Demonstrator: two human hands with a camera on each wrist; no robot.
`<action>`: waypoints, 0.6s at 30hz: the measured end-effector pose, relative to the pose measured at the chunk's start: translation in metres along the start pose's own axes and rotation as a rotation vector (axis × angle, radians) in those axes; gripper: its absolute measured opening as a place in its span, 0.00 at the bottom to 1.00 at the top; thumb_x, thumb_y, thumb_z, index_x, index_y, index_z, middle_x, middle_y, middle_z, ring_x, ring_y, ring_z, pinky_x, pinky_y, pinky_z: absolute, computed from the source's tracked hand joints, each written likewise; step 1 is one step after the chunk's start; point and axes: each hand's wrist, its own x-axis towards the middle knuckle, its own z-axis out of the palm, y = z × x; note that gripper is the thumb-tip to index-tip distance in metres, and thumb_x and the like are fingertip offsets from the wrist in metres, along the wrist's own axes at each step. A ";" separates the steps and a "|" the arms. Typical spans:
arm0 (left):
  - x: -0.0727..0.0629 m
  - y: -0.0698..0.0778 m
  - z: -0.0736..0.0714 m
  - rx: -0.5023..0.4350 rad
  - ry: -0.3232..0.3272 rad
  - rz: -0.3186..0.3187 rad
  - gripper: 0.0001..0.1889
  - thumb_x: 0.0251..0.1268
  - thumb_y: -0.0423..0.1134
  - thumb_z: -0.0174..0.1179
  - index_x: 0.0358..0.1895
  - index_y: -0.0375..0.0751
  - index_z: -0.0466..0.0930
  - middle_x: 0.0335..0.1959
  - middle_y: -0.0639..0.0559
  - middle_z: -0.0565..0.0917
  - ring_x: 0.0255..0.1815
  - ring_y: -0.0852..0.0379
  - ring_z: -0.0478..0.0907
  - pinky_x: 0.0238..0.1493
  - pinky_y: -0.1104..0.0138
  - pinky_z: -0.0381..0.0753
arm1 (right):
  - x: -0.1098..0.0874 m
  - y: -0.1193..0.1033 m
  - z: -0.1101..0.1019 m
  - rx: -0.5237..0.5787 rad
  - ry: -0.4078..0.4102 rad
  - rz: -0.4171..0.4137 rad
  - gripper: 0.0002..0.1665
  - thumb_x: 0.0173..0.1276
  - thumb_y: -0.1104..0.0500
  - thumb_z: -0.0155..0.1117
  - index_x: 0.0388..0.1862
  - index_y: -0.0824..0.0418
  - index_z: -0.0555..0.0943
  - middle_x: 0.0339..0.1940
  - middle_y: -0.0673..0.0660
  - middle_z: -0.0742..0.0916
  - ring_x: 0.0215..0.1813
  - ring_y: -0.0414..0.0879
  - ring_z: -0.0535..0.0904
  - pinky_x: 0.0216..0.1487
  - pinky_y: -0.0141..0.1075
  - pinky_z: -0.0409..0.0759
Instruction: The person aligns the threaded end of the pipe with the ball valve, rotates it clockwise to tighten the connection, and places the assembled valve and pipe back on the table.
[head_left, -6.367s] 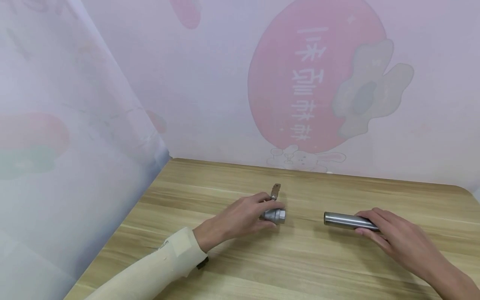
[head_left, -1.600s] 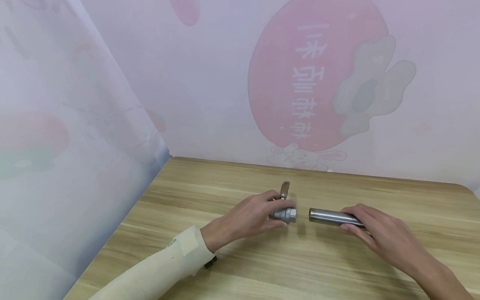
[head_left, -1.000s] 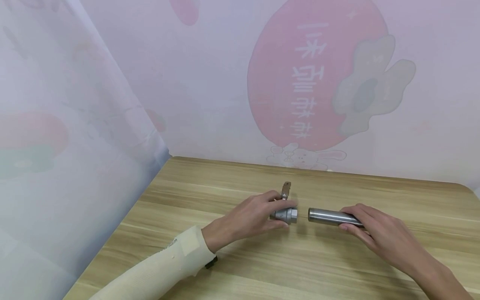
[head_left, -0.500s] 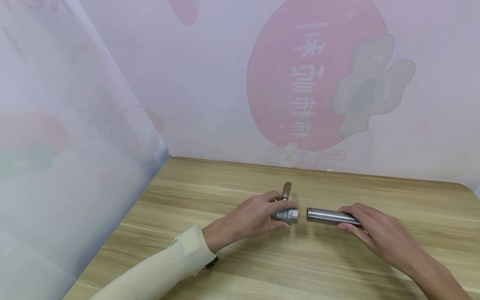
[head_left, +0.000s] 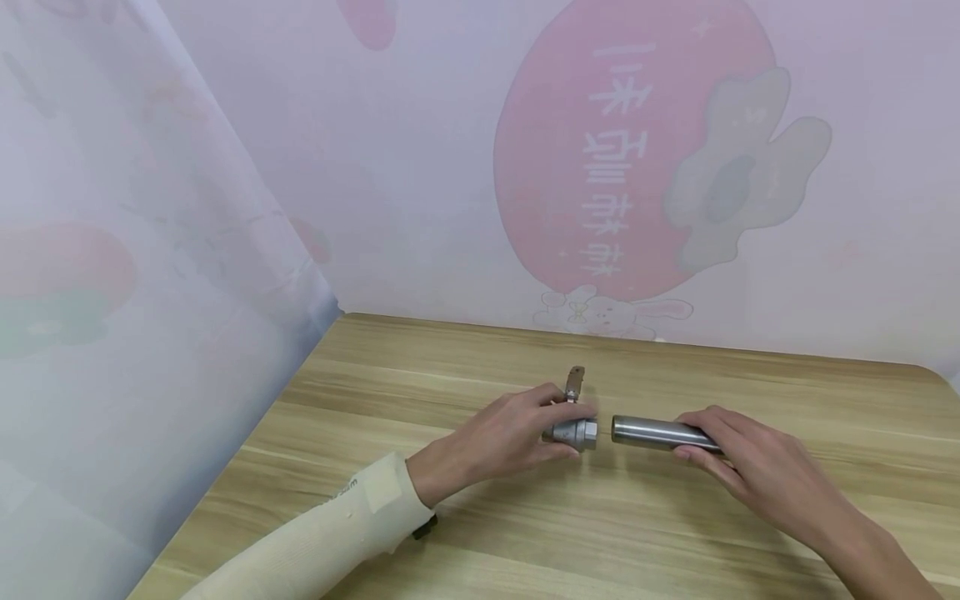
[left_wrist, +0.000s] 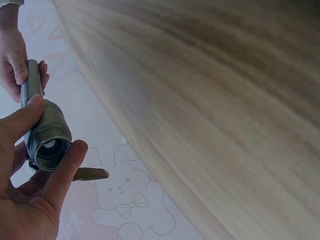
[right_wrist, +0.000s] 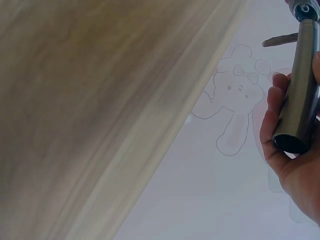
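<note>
My left hand (head_left: 510, 433) grips a grey metal ball valve (head_left: 573, 432) between thumb and fingers. Its brownish lever handle (head_left: 574, 383) points toward the back of the table. In the left wrist view the valve (left_wrist: 53, 122) shows a hollow threaded end facing the camera. My right hand (head_left: 757, 462) holds a smooth steel pipe (head_left: 656, 432) by its right part, thumb on the near side. The pipe's left end faces the valve's hex end across a narrow gap, roughly in line. From the right wrist view, fingers curl round the pipe (right_wrist: 298, 95), whose near end is open and hollow.
Both hands work over a wood-grain table (head_left: 420, 367). Behind it hangs a pale printed curtain (head_left: 420, 167) with a rabbit and red shapes, and another pale sheet (head_left: 150, 333) borders the left side. A cream sleeve (head_left: 322, 533) covers the left forearm.
Since the oldest frame, the valve has moved right and the pipe left, so the gap between them has shrunk. Over the last second they drew only slightly closer; both grips look the same.
</note>
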 end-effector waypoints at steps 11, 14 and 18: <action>0.000 0.000 0.001 0.005 0.006 0.001 0.30 0.71 0.49 0.76 0.74 0.52 0.82 0.59 0.48 0.87 0.48 0.60 0.85 0.47 0.73 0.86 | 0.003 0.000 0.001 0.003 0.003 -0.007 0.23 0.62 0.54 0.85 0.54 0.47 0.85 0.40 0.37 0.86 0.35 0.28 0.71 0.29 0.30 0.74; 0.000 0.000 0.001 0.005 0.010 0.004 0.30 0.71 0.49 0.76 0.73 0.52 0.82 0.58 0.48 0.87 0.48 0.60 0.85 0.47 0.72 0.87 | 0.003 0.000 0.001 0.001 -0.005 0.000 0.24 0.61 0.54 0.85 0.54 0.46 0.85 0.41 0.36 0.86 0.35 0.28 0.71 0.29 0.30 0.74; 0.000 0.000 0.001 0.008 0.013 0.006 0.29 0.71 0.49 0.76 0.73 0.52 0.82 0.59 0.48 0.87 0.48 0.60 0.85 0.47 0.72 0.87 | 0.003 -0.001 0.001 -0.001 -0.010 0.002 0.25 0.60 0.55 0.85 0.54 0.46 0.85 0.40 0.36 0.86 0.35 0.28 0.71 0.29 0.30 0.74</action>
